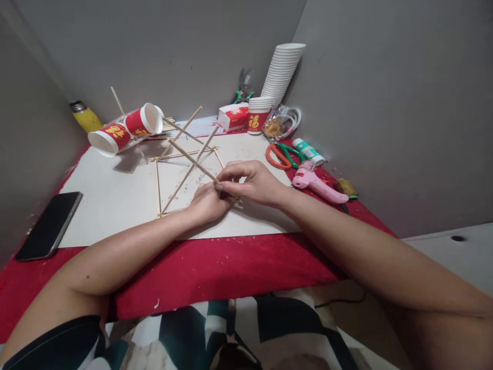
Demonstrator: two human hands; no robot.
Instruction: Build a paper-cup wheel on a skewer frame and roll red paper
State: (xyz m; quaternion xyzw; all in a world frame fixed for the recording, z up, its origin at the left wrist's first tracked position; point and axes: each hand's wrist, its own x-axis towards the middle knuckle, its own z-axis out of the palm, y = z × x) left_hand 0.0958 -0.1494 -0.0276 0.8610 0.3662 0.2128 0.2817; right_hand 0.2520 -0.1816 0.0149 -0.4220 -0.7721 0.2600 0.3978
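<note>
The stick frame stands mid-bench: base square formed, slanting sticks rising, tops unjoined. Right hand fingers pinch the nearest slanting stick — its joint hidden, maybe unfinished; left hand fingers curl beneath, grip unclear.

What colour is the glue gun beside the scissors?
The glue gun is pink, shown in the head view.

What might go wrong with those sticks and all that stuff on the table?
The stick frame looks thin, so a stick might bend or a joint slip if the left hand and right hand press hard on it. The tall cup stack looks tilted, so a bump could perhaps topple it. The pink glue gun lies near the right arm; I can't tell if it's hot, but touching it might burn.
</note>
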